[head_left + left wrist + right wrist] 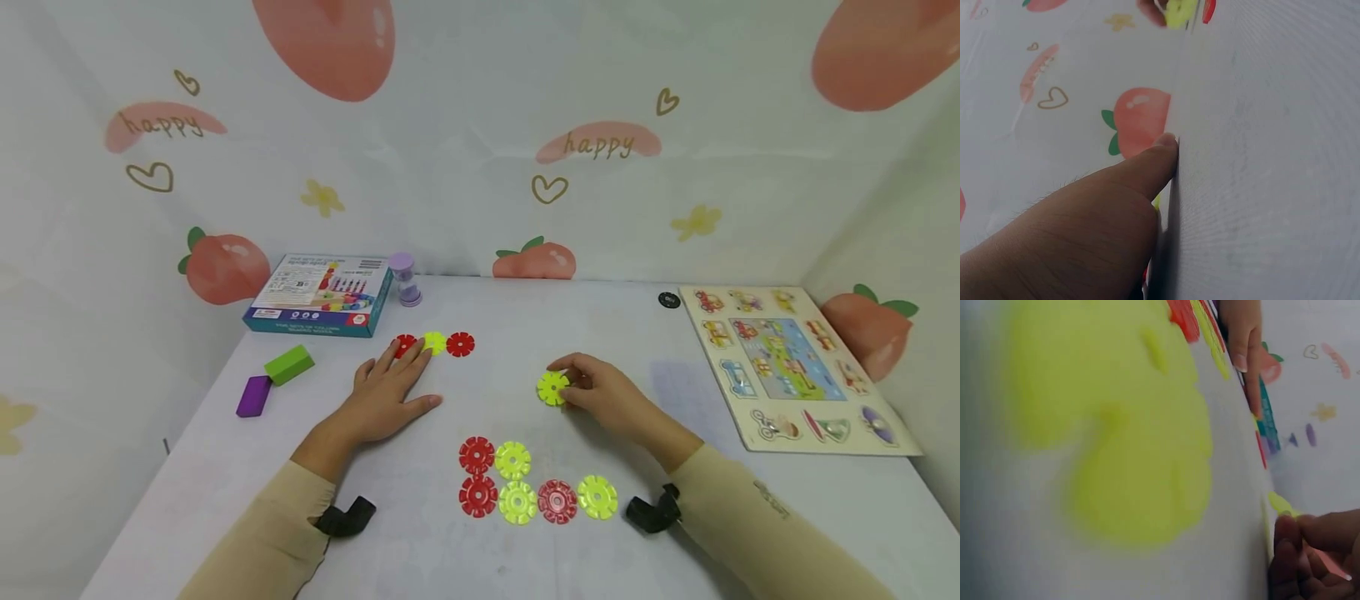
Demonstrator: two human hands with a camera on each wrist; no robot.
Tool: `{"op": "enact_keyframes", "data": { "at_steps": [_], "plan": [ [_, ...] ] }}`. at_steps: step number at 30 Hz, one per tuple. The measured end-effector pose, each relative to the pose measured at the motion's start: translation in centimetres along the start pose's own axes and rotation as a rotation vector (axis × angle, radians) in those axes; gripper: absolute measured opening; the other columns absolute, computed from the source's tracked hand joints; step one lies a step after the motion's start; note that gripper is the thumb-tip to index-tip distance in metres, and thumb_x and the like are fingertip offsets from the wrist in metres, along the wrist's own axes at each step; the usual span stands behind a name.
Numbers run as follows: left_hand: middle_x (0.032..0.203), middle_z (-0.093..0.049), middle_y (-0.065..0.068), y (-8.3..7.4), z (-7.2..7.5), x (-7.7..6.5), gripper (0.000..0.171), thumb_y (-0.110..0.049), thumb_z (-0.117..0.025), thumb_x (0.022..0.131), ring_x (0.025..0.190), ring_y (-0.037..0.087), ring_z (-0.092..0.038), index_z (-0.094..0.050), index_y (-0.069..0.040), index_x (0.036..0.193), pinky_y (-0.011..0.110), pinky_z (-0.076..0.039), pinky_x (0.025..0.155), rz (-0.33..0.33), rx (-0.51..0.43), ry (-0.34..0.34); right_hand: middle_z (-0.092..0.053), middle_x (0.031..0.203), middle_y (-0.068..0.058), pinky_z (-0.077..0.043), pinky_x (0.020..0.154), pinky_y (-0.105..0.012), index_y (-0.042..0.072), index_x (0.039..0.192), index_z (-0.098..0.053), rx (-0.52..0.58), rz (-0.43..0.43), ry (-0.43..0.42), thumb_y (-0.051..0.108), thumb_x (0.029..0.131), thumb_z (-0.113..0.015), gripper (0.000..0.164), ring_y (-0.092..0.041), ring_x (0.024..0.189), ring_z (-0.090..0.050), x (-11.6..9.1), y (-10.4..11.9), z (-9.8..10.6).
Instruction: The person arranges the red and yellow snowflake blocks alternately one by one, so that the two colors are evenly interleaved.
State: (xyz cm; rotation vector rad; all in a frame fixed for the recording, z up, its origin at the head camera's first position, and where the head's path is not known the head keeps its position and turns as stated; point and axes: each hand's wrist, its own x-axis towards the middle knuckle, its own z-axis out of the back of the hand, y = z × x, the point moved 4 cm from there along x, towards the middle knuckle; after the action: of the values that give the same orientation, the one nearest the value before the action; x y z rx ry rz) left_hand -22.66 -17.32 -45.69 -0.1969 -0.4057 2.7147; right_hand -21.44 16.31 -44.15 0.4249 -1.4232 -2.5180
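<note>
My right hand (pixel 611 400) pinches a yellow notched plastic disc (pixel 552 388) by its right edge, between thumb and fingers. In the right wrist view the same disc (pixel 1280 503) shows at the fingertips. My left hand (pixel 386 400) lies spread on the table, its fingertips at a back row of three discs. In that row a red disc (pixel 405 345) is partly covered by the fingers, beside a yellow disc (pixel 434 342) and another red disc (pixel 460 344). Nearer me, several red and yellow discs lie flat in an L-shaped layout, including a red one (pixel 557 502) and a yellow one (pixel 597 497).
At the back left lie a boxed game (pixel 318 296) and a purple sand timer (pixel 405 279). Green (pixel 289 365) and purple (pixel 253 396) blocks sit at the left. A picture puzzle board (pixel 795 371) occupies the right side, with a small black round piece (pixel 669 300) beside it.
</note>
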Motion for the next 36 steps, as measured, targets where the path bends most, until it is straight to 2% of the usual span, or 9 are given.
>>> {"op": "enact_keyframes", "data": {
  "at_steps": [6, 9, 12, 15, 18, 20, 23, 36],
  "plan": [
    [0.159, -0.010, -0.002, -0.2, 0.1, 0.0, 0.087, -0.072, -0.045, 0.085, 0.143, 0.031, 0.005, -0.020, -0.024, 0.154, 0.065, -0.003, 0.104, -0.007, 0.001, 0.000, -0.055, 0.103, -0.008, -0.052, 0.073, -0.032, 0.018, 0.125, -0.057, 0.026, -0.006, -0.032, 0.010, 0.092, -0.063, 0.035, -0.023, 0.089, -0.056, 3.6, 1.2, -1.2],
    [0.159, -0.010, -0.003, -0.2, 0.2, 0.1, 0.087, -0.072, -0.046, 0.085, 0.143, 0.031, 0.005, -0.020, -0.025, 0.154, 0.065, -0.003, 0.104, -0.004, 0.001, 0.000, -0.054, 0.111, -0.007, -0.051, 0.076, -0.032, 0.015, 0.130, -0.053, -0.039, 0.000, -0.031, 0.011, 0.091, -0.065, 0.041, -0.022, 0.093, -0.055, 4.4, 1.9, -1.7],
    [0.159, -0.008, -0.004, -0.3, 0.1, 0.2, 0.088, -0.073, -0.045, 0.084, 0.143, 0.031, 0.006, -0.019, -0.026, 0.154, 0.065, -0.002, 0.104, -0.003, 0.002, 0.005, -0.051, 0.120, -0.007, -0.050, 0.080, -0.033, 0.012, 0.132, -0.053, -0.202, 0.023, -0.031, 0.014, 0.090, -0.067, 0.044, -0.020, 0.097, -0.054, 4.5, 2.6, -1.9],
    [0.159, -0.007, -0.005, -0.2, 0.1, 0.3, 0.088, -0.073, -0.044, 0.084, 0.143, 0.030, 0.007, -0.019, -0.027, 0.154, 0.064, -0.002, 0.105, 0.005, 0.003, 0.012, -0.048, 0.134, -0.010, -0.044, 0.094, -0.041, 0.009, 0.132, -0.055, -0.488, 0.113, 0.032, 0.021, 0.090, -0.068, 0.046, -0.026, 0.114, -0.050, 3.8, 3.4, -2.0],
    [0.159, -0.006, -0.006, 0.0, 0.1, 0.2, 0.088, -0.074, -0.043, 0.084, 0.143, 0.029, 0.008, -0.018, -0.028, 0.154, 0.064, -0.001, 0.105, 0.012, 0.013, 0.012, -0.036, 0.149, -0.008, -0.031, 0.104, -0.052, 0.011, 0.141, -0.048, -0.734, 0.171, 0.148, 0.036, 0.090, -0.066, 0.060, -0.032, 0.135, -0.031, 2.9, 3.9, -2.2],
    [0.159, -0.005, -0.007, 0.1, 0.1, 0.2, 0.088, -0.074, -0.043, 0.084, 0.143, 0.029, 0.008, -0.018, -0.028, 0.154, 0.064, -0.001, 0.105, 0.017, 0.019, 0.012, -0.026, 0.155, -0.003, -0.025, 0.105, -0.058, 0.016, 0.148, -0.040, -0.814, 0.175, 0.219, 0.045, 0.091, -0.062, 0.068, -0.034, 0.140, -0.019, 2.6, 3.9, -2.4],
    [0.159, -0.006, -0.006, 0.3, 0.1, 0.1, 0.088, -0.075, -0.042, 0.083, 0.143, 0.029, 0.008, -0.017, -0.028, 0.154, 0.064, -0.001, 0.105, 0.017, 0.023, 0.009, -0.017, 0.158, 0.002, -0.022, 0.103, -0.062, 0.022, 0.152, -0.029, -0.846, 0.148, 0.259, 0.054, 0.091, -0.056, 0.074, -0.035, 0.142, -0.012, 2.8, 3.8, -2.6],
    [0.159, -0.007, -0.004, 0.1, -0.1, 0.1, 0.088, -0.074, -0.043, 0.084, 0.143, 0.030, 0.006, -0.019, -0.026, 0.154, 0.065, -0.001, 0.105, 0.006, 0.011, 0.004, -0.015, 0.158, 0.004, -0.020, 0.105, -0.059, 0.026, 0.153, -0.024, -0.868, 0.105, 0.295, 0.064, 0.089, -0.050, 0.080, -0.035, 0.142, -0.010, 6.7, 5.5, -4.9]
  ]
}}
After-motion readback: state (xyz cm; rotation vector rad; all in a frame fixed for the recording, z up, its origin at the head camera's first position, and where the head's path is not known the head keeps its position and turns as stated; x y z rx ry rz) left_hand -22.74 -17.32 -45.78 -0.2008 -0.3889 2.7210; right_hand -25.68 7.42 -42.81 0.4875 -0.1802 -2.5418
